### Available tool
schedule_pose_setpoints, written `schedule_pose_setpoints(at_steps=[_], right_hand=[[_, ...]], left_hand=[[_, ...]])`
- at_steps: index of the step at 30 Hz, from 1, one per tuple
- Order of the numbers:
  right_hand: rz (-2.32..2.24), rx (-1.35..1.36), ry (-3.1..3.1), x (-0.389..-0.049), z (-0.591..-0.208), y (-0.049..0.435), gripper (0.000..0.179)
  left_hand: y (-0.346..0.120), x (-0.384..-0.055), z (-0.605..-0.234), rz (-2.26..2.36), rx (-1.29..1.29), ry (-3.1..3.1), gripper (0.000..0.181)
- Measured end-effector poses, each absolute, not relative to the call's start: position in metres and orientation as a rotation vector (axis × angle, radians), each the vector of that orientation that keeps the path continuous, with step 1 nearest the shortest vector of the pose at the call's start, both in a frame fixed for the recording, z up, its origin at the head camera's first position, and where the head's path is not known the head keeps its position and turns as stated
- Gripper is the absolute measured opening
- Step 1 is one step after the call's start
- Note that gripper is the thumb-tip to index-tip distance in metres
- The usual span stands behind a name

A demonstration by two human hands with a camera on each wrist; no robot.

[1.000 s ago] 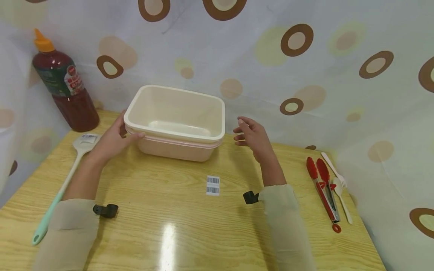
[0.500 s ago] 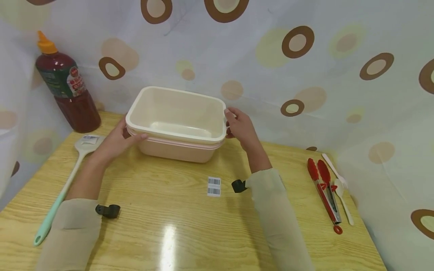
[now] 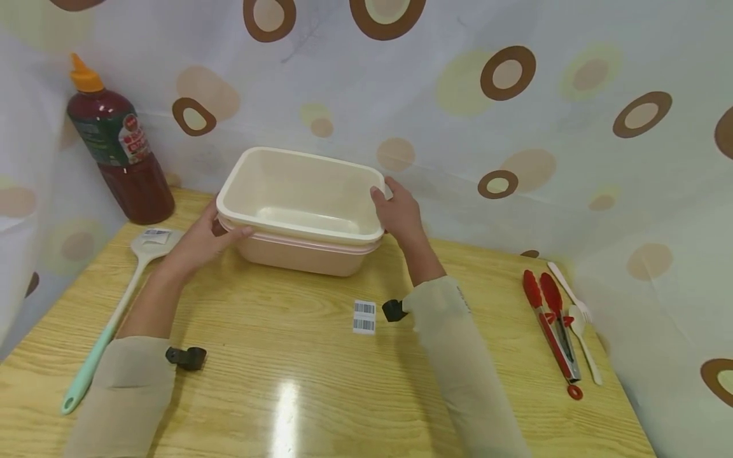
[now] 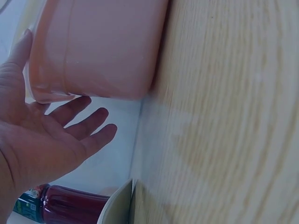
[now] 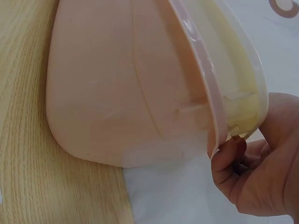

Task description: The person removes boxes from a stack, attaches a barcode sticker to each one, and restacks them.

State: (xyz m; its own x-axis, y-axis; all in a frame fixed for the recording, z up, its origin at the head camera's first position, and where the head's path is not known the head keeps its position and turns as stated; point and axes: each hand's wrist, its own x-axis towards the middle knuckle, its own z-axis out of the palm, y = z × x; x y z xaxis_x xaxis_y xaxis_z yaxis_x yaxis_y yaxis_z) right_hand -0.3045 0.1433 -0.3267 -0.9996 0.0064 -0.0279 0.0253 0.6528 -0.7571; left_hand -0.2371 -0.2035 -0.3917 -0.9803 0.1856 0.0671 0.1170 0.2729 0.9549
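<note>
A cream plastic bin [image 3: 309,175] is nested inside a pink bin [image 3: 298,256] near the back of the table, its rim above the pink one. My left hand [image 3: 200,238] holds the stack's left end, thumb along the front at the pink rim. In the left wrist view, the other fingers [image 4: 86,126] spread beneath that rim. At the right end, my right hand [image 3: 397,213] grips the cream bin's rim. The right wrist view shows curled fingers [image 5: 229,161] under the cream rim, beside the pink rim. Inside, the cream bin holds nothing visible.
A red sauce bottle [image 3: 123,156] stands at the back left. A long-handled spatula [image 3: 120,305] lies along the left. Red tongs [image 3: 552,324], a white fork [image 3: 569,292] and a spoon [image 3: 585,346] lie at the right. A barcode label [image 3: 364,317] sits on the table.
My right hand has moved left from beside the bins and taken hold of the cream bin's right rim. The left hand keeps its place at the left end.
</note>
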Motion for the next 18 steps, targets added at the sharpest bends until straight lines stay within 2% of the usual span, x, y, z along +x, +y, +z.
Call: schedule_pose_setpoints(at_steps=[8,18], right_hand=[[-1.108,0.042,2.981,-0.3083,-0.3258,0.1382,0.063],[-1.081,0.081,3.041,-0.3089,-0.3228,0.1349,0.053]], left_hand=[[-0.2037,-0.2357,-0.3907,1.824,0.289,2.469,0.088],[-0.2037,-0.2378,-0.3934,1.868,0.306,2.431,0.089]])
